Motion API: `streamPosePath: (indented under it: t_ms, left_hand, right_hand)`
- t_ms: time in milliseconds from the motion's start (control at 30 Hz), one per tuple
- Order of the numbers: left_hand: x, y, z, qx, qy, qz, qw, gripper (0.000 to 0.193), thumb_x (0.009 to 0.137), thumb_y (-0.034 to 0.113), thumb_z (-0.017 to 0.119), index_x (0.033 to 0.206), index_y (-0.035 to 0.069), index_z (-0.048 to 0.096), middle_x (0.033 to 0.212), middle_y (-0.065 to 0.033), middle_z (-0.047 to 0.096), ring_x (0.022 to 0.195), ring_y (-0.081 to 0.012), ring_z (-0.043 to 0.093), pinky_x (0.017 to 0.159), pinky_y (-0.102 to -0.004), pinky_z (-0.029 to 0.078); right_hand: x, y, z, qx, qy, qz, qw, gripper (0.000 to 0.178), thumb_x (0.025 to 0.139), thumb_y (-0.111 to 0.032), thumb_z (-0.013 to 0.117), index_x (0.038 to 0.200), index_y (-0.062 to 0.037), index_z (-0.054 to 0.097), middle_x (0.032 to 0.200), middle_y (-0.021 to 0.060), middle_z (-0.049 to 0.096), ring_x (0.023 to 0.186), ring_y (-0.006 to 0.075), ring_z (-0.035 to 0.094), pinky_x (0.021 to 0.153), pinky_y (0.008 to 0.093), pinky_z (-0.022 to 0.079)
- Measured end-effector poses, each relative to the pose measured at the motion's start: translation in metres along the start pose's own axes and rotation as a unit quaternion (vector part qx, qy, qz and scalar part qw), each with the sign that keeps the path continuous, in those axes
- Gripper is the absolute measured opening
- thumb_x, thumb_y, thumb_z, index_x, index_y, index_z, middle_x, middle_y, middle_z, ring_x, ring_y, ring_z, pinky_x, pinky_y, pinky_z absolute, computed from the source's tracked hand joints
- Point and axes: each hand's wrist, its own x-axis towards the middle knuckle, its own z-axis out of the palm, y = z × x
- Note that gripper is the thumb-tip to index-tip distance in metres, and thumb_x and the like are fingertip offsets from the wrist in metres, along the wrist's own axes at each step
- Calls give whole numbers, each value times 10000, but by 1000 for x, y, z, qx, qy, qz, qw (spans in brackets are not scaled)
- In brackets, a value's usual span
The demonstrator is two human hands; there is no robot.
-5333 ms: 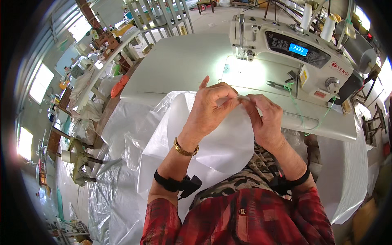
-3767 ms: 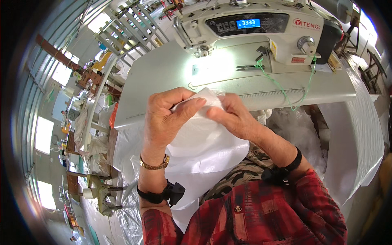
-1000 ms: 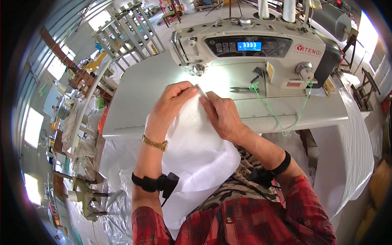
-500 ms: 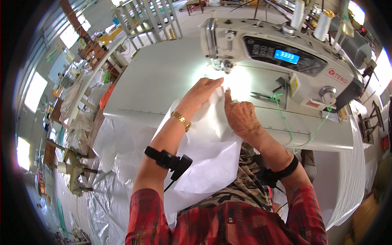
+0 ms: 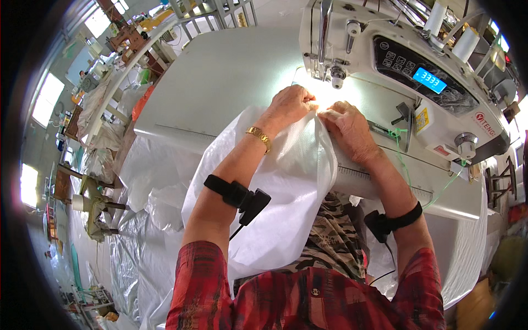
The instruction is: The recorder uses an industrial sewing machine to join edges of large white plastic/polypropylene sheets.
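A sheet of thin white fabric (image 5: 280, 187) hangs from the sewing table over my lap. Its upper edge is gathered just in front of the lit needle area of a white sewing machine (image 5: 374, 55). My left hand (image 5: 290, 107) is closed, pinching that edge with thumb and fingers. Close beside it, my right hand (image 5: 352, 131) pinches the same edge, fingers bent. The fingertips almost meet, and glare washes out the fabric between them. The presser foot area (image 5: 337, 80) sits just beyond my fingers.
The machine's control panel (image 5: 429, 80) is lit at the right. A green cord (image 5: 406, 165) runs down over the table's ruler edge. White thread cones (image 5: 465, 45) stand behind the machine. Crumpled clear plastic sheeting (image 5: 137, 253) lies at the lower left.
My right hand's pointing finger has bent into a pinch on the fabric edge. My hands are closer together, and the fabric stands more raised. The view has shifted, putting the machine higher and further right.
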Motion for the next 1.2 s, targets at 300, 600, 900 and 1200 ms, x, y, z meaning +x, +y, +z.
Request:
streamPosePath:
  t_ms: [300, 600, 900, 1200]
  left_hand:
    - [-12, 23, -1, 178, 67, 34, 981, 230, 751, 175, 731, 922, 27, 692, 961, -138, 677, 915, -287, 634, 810, -402, 483]
    - [-92, 42, 3, 41, 57, 121, 990, 477, 807, 217, 690, 1206, 0, 543, 1224, -173, 556, 1176, -341, 512, 982, -425, 420]
    - [-74, 13, -5, 70, -47, 156, 984, 578, 851, 289, 612, 1337, 11, 467, 1343, -186, 477, 1255, -348, 456, 1058, -418, 380]
    - [-61, 11, -12, 63, -76, 145, 984, 503, 860, 282, 570, 1284, 18, 515, 1351, -186, 479, 1238, -363, 477, 1045, -421, 392]
  right_hand:
    - [-3, 0, 12, -92, -19, -33, 995, 208, 898, -158, 575, 1043, -49, 678, 1050, 89, 640, 1011, 264, 577, 904, 396, 455]
    - [-8, -19, 14, -150, -47, 28, 987, 206, 907, -170, 547, 1079, -75, 607, 1071, 82, 624, 1060, 254, 566, 913, 441, 447]
    - [-4, -22, 13, -168, -48, 51, 983, 217, 926, -208, 520, 1051, -77, 640, 1125, 81, 619, 1102, 275, 552, 915, 458, 447]
    - [5, -24, 20, -173, -83, 103, 976, 276, 947, -230, 479, 1075, -68, 663, 1239, 91, 575, 1215, 271, 490, 984, 483, 396]
